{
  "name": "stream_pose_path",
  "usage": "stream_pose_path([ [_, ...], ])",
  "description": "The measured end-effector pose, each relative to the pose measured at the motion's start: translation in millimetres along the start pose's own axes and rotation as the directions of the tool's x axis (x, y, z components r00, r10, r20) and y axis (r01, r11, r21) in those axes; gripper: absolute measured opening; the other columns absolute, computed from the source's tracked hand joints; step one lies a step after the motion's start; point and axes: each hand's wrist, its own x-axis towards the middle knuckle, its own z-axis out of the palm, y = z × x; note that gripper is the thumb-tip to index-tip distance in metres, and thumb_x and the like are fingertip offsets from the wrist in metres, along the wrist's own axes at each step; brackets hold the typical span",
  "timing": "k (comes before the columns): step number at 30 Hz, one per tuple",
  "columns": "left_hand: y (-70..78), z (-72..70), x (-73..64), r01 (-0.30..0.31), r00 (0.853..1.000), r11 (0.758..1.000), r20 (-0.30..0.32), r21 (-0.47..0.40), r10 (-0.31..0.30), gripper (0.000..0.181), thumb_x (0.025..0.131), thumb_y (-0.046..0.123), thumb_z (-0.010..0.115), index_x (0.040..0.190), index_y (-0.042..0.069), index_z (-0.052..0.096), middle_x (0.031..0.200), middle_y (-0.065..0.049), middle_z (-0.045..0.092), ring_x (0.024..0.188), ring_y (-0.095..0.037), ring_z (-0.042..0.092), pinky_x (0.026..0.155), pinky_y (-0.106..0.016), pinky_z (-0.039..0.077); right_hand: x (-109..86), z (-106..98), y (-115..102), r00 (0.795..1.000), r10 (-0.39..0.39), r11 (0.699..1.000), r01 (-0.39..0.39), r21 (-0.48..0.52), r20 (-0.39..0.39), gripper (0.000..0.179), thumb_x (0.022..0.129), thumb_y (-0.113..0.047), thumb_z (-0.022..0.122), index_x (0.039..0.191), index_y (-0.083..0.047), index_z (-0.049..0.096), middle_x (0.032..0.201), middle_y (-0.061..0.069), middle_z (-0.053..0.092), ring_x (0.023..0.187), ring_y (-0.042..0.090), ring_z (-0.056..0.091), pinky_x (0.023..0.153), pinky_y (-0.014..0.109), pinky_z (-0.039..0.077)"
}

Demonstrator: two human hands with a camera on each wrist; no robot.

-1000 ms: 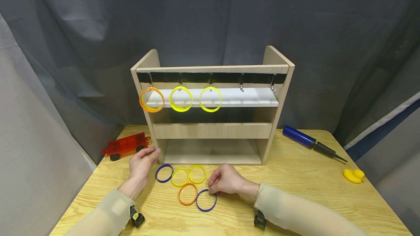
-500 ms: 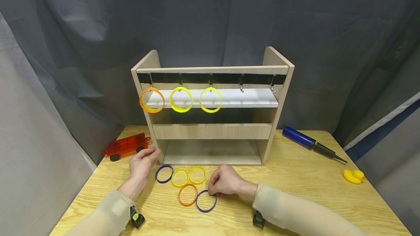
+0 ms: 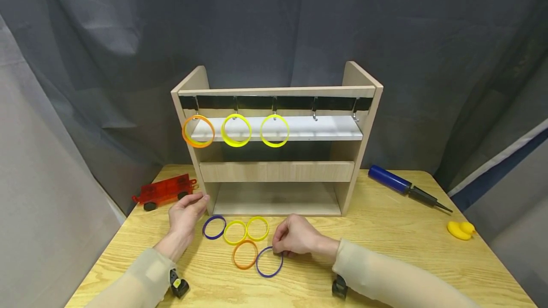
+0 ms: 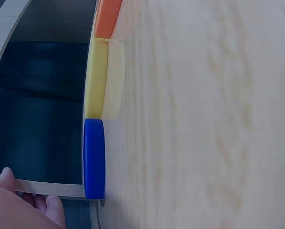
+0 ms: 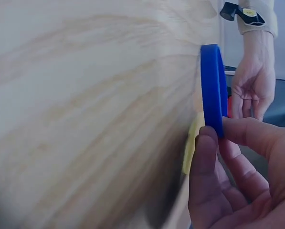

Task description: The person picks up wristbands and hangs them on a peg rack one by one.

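Observation:
My right hand (image 3: pixel 297 235) pinches the near blue ring (image 5: pixel 210 90) between thumb and fingers at its right edge, close over the tabletop. My left hand (image 3: pixel 186 215) is at the lower left front of the wooden shelf unit (image 3: pixel 278 171). In the left wrist view its thumb and fingers lie on either side of the side panel's edge (image 4: pixel 49 188), gripping it. Between the hands lie another blue ring (image 3: pixel 203 227), two yellow rings (image 3: pixel 235 243) and an orange ring (image 3: pixel 245 268). Above, rings hang from three hooks: orange with yellow (image 3: pixel 183 132), yellow (image 3: pixel 235 144) and yellow (image 3: pixel 275 145).
Two metal hooks (image 3: pixel 315 117) at the right carry no ring. A red toy wagon (image 3: pixel 164 191) stands left of the shelf unit. On the right lie a blue hand pump (image 3: pixel 391 179) and a yellow rubber duck (image 3: pixel 460 230). Grey curtains (image 3: pixel 274 23) hang behind.
My right hand and the pinched blue ring have shifted very slightly right. My left hand and the other rings stay where they were.

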Motion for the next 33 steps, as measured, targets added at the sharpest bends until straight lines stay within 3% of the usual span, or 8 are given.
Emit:
stream_pose_path([
  [12,-0.4,0.1,0.1,0.003,1.000,1.000,-0.001,0.012,-0.003,0.013,0.100,0.010,0.087,0.107,0.020,0.085,0.089,0.019,0.083,0.093,-0.002,0.082,0.093,-0.023,0.069,-10.0,-18,-17,1.000,0.018,0.993,-0.015,0.116,-0.020,0.008,0.088,0.001,0.090,0.092,-0.001,0.082,0.083,0.018,0.084,0.062,0.024,0.079,0.057,0.038,0.069],
  [17,-0.4,1.1,-0.1,-0.005,1.000,1.000,-0.014,0.006,0.005,0.012,0.099,0.008,0.087,0.107,0.016,0.086,0.090,0.017,0.084,0.093,-0.004,0.082,0.091,-0.023,0.069,-12.8,-28,-26,0.999,-0.019,0.994,0.023,0.106,-0.033,0.009,0.088,0.000,0.090,0.094,0.000,0.083,0.082,0.012,0.084,0.067,0.032,0.082,0.062,0.049,0.071],
  [23,-1.0,0.7,0.1,-0.008,1.000,1.000,-0.011,0.011,0.008,0.013,0.099,0.008,0.087,0.103,0.020,0.086,0.090,0.017,0.083,0.094,-0.005,0.083,0.094,-0.024,0.069,-17.7,-42,-38,0.998,-0.036,0.993,0.043,0.113,-0.060,0.011,0.088,-0.004,0.091,0.096,-0.001,0.084,0.085,0.009,0.085,0.069,0.023,0.081,0.067,0.051,0.072],
  [30,-1.4,-0.1,0.6,-0.005,1.000,1.000,-0.007,0.010,0.005,0.018,0.100,0.007,0.086,0.098,0.025,0.085,0.090,0.018,0.083,0.096,-0.005,0.083,0.095,-0.024,0.069,-24.4,-52,-52,0.996,-0.061,0.981,0.072,0.179,-0.062,0.014,0.088,-0.004,0.090,0.100,0.001,0.085,0.088,0.012,0.086,0.073,0.012,0.079,0.069,0.037,0.072],
  [33,-1.2,-0.6,0.3,-0.007,1.000,1.000,-0.005,0.010,0.007,0.016,0.100,0.007,0.086,0.100,0.023,0.085,0.090,0.018,0.083,0.095,-0.004,0.082,0.095,-0.024,0.069,-26.8,-56,-58,0.995,-0.081,0.975,0.091,0.201,-0.060,0.014,0.089,-0.003,0.089,0.101,0.002,0.085,0.090,0.014,0.087,0.075,0.012,0.080,0.072,0.038,0.073],
])
